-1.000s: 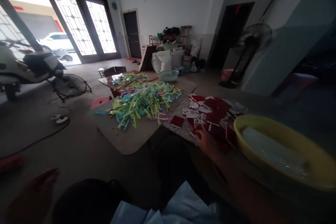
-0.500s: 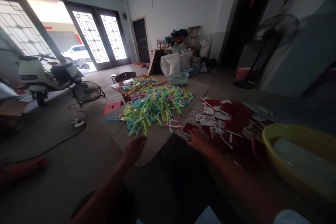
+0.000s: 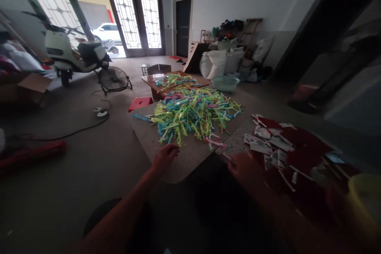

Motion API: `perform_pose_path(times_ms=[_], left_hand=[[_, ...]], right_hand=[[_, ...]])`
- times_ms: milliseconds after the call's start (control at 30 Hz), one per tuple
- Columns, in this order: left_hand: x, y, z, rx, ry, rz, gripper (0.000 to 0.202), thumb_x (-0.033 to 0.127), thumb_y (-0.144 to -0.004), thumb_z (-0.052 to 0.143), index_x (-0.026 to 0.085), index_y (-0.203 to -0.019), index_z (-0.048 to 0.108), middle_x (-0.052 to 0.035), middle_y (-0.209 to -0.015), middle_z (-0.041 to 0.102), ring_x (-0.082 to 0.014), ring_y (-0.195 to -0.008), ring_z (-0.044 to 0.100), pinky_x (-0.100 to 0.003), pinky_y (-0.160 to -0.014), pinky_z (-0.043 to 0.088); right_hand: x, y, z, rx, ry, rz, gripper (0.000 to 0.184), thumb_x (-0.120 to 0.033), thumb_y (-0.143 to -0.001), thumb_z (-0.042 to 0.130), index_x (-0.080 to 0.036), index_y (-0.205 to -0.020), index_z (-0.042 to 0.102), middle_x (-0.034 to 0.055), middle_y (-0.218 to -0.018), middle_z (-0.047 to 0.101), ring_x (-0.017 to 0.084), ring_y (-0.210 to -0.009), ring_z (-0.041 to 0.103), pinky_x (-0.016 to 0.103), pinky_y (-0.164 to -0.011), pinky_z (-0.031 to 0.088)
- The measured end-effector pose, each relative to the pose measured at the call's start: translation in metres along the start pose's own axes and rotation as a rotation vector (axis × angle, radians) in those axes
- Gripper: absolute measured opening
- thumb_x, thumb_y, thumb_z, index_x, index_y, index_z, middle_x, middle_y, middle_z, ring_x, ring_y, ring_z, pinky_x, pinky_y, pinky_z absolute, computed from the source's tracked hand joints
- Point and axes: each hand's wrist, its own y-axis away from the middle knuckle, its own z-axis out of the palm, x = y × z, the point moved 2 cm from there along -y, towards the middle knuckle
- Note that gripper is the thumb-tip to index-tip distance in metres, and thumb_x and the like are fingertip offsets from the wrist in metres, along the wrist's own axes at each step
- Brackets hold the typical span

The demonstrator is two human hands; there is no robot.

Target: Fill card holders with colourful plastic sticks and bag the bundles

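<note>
My left hand [image 3: 165,157] is over the near edge of the grey board [image 3: 186,163], its fingers curled together. Whether anything is between them is hidden. Just beyond it lies a tangled heap of thin plastic strips [image 3: 190,113] in yellow-green, blue and pink. My right hand [image 3: 244,166] is closed on a thin flat card [image 3: 228,158], seen nearly edge-on and somewhat blurred. Beside that hand, to the right, spreads a loose pile of dark red cards [image 3: 306,143], with white printed cards [image 3: 258,143] among them.
A yellow basin [image 3: 364,194] stands at the right edge. Behind the heap are a pale green basin [image 3: 225,83] and white sacks [image 3: 216,63]. A red stool [image 3: 140,103] touches the board's left side. Farther left are a floor fan [image 3: 113,78], a scooter [image 3: 74,51] and a cable [image 3: 80,131].
My right hand has drawn up from the dark red card at the pile's edge and grips a thin card. My left hand stays curled near the board's edge. The view has swung right.
</note>
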Motion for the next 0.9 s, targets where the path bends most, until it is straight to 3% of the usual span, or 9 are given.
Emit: perform_pose_path(times_ms=[167, 300, 433, 533, 600, 700, 800, 900], left_hand=[[0.006, 0.008, -0.005, -0.145, 0.128, -0.166, 0.049, 0.053, -0.086, 0.061, 0.017, -0.118, 0.066, -0.0077, -0.096, 0.075, -0.0162, -0.071, 0.069, -0.026, -0.06, 0.052], [0.0, 0.014, -0.018, -0.074, 0.0, -0.159, 0.044, 0.045, -0.088, 0.062, 0.017, -0.121, 0.066, -0.0067, -0.099, 0.075, -0.0174, -0.081, 0.07, -0.027, -0.069, 0.055], [-0.009, 0.022, -0.028, -0.036, -0.282, -0.142, 0.029, 0.03, -0.087, 0.062, 0.02, -0.113, 0.071, -0.0061, -0.104, 0.077, -0.0196, -0.09, 0.071, -0.03, -0.082, 0.056], [-0.008, 0.029, -0.03, -0.07, -0.498, -0.082, 0.029, 0.026, -0.09, 0.061, 0.02, -0.116, 0.072, -0.0073, -0.112, 0.075, -0.0214, -0.099, 0.07, -0.033, -0.092, 0.055], [-0.005, 0.032, -0.031, -0.073, -0.592, -0.055, 0.036, 0.029, -0.091, 0.062, 0.019, -0.125, 0.07, -0.0103, -0.121, 0.072, -0.024, -0.108, 0.069, -0.036, -0.099, 0.054], [0.0, 0.033, -0.029, -0.085, -0.68, 0.027, 0.041, 0.031, -0.093, 0.062, 0.021, -0.133, 0.067, -0.0126, -0.14, 0.063, -0.0278, -0.123, 0.064, -0.041, -0.107, 0.051], [0.004, 0.031, -0.021, -0.182, -0.695, 0.232, 0.038, 0.028, -0.094, 0.062, 0.027, -0.131, 0.069, -0.0085, -0.153, 0.053, -0.0298, -0.139, 0.052, -0.046, -0.116, 0.045], [0.007, 0.033, -0.011, -0.311, -0.645, 0.462, 0.033, 0.034, -0.098, 0.06, 0.027, -0.13, 0.069, -0.0069, -0.153, 0.054, -0.0273, -0.142, 0.048, -0.045, -0.121, 0.038]], right_hand=[[-0.078, -0.032, 0.007, 0.142, -0.233, -0.312, 0.024, -0.021, -0.102, 0.051, -0.024, -0.118, 0.069, 0.008, -0.117, 0.073, 0.023, -0.113, 0.064, 0.049, -0.119, 0.037], [-0.124, -0.043, 0.037, 0.243, -0.312, -0.458, 0.017, -0.018, -0.099, 0.061, -0.023, -0.112, 0.071, 0.0079, -0.113, 0.073, 0.023, -0.108, 0.065, 0.046, -0.111, 0.046], [-0.135, -0.04, 0.059, 0.133, -0.382, -0.57, 0.018, -0.015, -0.096, 0.064, -0.022, -0.11, 0.071, 0.0081, -0.112, 0.073, 0.022, -0.103, 0.067, 0.036, -0.092, 0.055], [-0.126, -0.045, 0.062, 0.026, -0.436, -0.597, 0.019, -0.016, -0.096, 0.063, -0.023, -0.112, 0.071, 0.0078, -0.117, 0.072, 0.021, -0.106, 0.067, 0.034, -0.094, 0.054], [-0.112, -0.058, 0.063, -0.016, -0.415, -0.489, 0.017, -0.019, -0.099, 0.058, -0.022, -0.11, 0.071, 0.0082, -0.115, 0.072, 0.021, -0.105, 0.068, 0.034, -0.095, 0.052], [-0.087, -0.09, 0.065, -0.049, -0.306, -0.168, 0.023, -0.019, -0.1, 0.052, -0.018, -0.113, 0.071, 0.0105, -0.11, 0.074, 0.023, -0.104, 0.069, 0.033, -0.094, 0.05], [-0.067, -0.121, 0.071, -0.182, -0.191, 0.112, 0.029, -0.024, -0.098, 0.055, -0.015, -0.122, 0.069, 0.0144, -0.11, 0.075, 0.026, -0.104, 0.07, 0.033, -0.09, 0.049], [-0.061, -0.141, 0.078, -0.332, -0.263, 0.324, 0.035, -0.029, -0.097, 0.059, -0.014, -0.127, 0.068, 0.0171, -0.108, 0.076, 0.028, -0.103, 0.072, 0.031, -0.085, 0.049]])
